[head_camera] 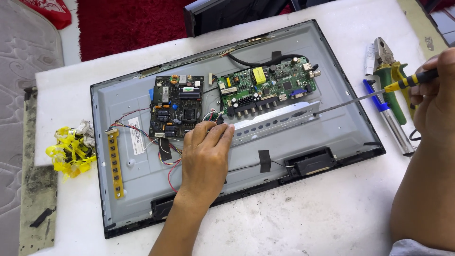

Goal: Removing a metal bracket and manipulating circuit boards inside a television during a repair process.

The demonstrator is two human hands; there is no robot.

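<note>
Now two circuit boards [176, 105] show (right hand [435, 102] fingers clamp one screwdriver [369, 94]; left hand [204, 159] flat).

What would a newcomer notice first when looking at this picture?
The eye falls first on the opened flat screen panel lying back-up across the white table, with a dark circuit board left of centre and a green circuit board beside it. The left hand presses on a perforated metal bracket, while the right hand holds a long screwdriver with its tip at the bracket's right end.
</note>
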